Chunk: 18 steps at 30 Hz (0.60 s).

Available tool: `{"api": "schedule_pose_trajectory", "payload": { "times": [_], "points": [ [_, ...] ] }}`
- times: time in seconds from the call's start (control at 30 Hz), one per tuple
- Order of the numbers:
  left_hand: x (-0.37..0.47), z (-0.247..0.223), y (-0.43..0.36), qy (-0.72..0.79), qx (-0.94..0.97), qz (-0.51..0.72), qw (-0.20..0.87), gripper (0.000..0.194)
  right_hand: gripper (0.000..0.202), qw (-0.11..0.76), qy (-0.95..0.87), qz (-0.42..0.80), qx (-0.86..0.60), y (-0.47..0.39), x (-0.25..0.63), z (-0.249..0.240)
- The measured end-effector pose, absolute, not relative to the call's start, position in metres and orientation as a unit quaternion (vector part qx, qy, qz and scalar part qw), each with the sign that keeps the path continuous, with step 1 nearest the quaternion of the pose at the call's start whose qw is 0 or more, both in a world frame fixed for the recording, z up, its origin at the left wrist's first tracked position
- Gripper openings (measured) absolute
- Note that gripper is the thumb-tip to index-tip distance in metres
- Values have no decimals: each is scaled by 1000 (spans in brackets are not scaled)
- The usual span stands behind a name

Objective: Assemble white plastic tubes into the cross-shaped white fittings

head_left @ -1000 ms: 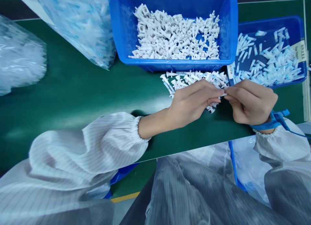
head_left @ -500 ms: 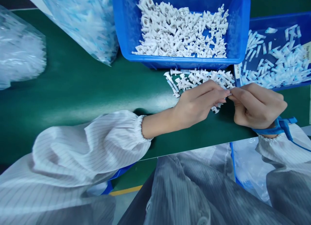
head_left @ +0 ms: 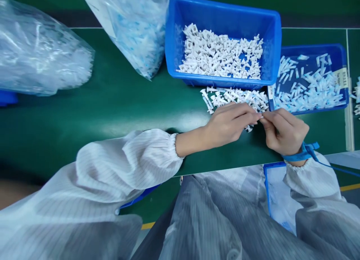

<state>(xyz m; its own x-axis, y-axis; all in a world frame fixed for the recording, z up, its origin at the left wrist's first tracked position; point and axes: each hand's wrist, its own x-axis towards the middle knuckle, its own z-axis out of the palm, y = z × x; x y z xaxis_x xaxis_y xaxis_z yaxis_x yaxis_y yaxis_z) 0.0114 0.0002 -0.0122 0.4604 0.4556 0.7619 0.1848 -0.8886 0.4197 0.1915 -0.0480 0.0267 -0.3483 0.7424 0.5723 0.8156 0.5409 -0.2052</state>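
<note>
My left hand [head_left: 230, 122] and my right hand [head_left: 287, 130] meet fingertip to fingertip above the green table. Both are closed in a pinch on a small white plastic piece [head_left: 261, 117], mostly hidden by the fingers. Just behind my left hand lies a pile of white plastic fittings [head_left: 222, 97], some with pale blue tubular parts; my fingers cover part of it. A blue wrist strap [head_left: 299, 154] with a cord circles my right wrist.
Behind the pile stands a deep blue bin [head_left: 225, 78] of white fittings. To its right is a shallow blue tray [head_left: 309, 50] of pale blue and white tubes. Clear bags [head_left: 137, 35] of parts lie at the left. The green table [head_left: 126, 110] has its front edge near my body.
The camera view has shifted, so the bin and bags appear lower and more of the right side shows. My hands stay pinched together, with the right hand's fingers slightly changed in pose.
</note>
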Motion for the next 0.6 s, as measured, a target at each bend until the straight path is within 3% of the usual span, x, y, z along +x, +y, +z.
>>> {"api": "schedule_pose_trajectory", "payload": {
  "times": [0.23,0.6],
  "points": [
    [6,-9,-6,255,880,401,-7,12,11,306,-795,1,-523,-63,190,22],
    [-30,-9,-11,510,804,282,121,54,29,224,-749,-26,-623,-93,201,6]
  ]
}}
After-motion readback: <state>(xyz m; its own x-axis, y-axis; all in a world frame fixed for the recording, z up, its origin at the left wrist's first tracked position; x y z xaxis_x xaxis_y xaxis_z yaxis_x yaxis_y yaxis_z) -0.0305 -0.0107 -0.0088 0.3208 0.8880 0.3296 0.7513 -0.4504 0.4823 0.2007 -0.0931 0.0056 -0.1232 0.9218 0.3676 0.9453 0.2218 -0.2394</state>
